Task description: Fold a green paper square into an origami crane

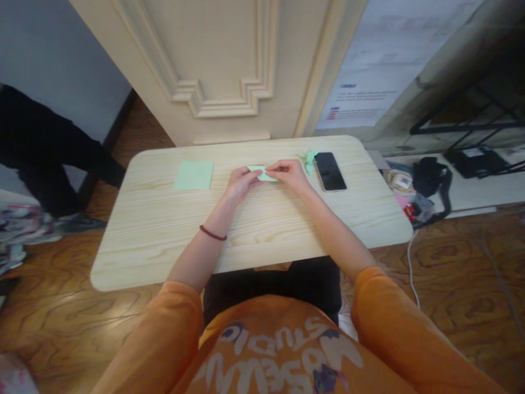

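Observation:
Between my hands, above the middle of the table, is a small folded piece of light green paper (262,176). My left hand (241,183) grips its left end, thumb on top. The fingers of my right hand (289,173) pinch the paper at its right side. Parts of the paper are hidden under my fingers. To the left lies a square stack of light green paper (194,175), flat on the table. A folded green paper figure (309,160) rests right of my right hand, touching or close beside a dark-screened phone (330,172).
The pale wooden table (164,235) has rounded corners and stands against a cream panelled door or wall (221,65). A person's dark-trousered legs (45,153) are at the left. A low shelf (471,191) with bags and small items is at the right, with a white cable (411,268) hanging down.

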Motion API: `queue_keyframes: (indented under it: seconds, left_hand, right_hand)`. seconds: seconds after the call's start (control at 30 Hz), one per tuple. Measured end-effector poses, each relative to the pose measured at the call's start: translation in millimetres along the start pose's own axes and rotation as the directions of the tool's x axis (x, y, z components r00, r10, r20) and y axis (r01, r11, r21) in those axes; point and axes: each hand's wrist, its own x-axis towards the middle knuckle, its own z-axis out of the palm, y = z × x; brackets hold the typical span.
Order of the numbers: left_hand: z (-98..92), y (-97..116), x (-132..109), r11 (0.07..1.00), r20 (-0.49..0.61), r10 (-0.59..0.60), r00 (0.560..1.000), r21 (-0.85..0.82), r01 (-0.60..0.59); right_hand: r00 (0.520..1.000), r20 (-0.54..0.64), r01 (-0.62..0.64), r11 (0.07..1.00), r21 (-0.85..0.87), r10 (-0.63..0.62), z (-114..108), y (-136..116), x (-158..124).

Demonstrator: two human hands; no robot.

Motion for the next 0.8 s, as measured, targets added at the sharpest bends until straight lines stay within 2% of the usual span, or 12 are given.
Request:
queue_keyframes:
  seconds: [0.13,0.5,0.8]
  left_hand:
    - [0.8,-0.7,-0.3,0.999,-0.018,0.023,1.0,0.023,-0.022]
    - [0.2,-1.5,-0.9,0.999,0.021,0.025,0.999,0.029,-0.025]
    - [-0.2,-2.8,-0.3,1.0,0.043,0.03,0.999,0.002,-0.03]
  right_hand:
    - [0.998,0.016,-0.066,0.997,0.027,0.066,0.0,-4.8,-2.3]
    - [0.984,-0.06,-0.169,0.986,0.014,0.17,2.7,-7.0,-4.0]
    - [0.987,-0.089,-0.134,0.991,0.015,0.135,4.6,-6.0,-4.9]
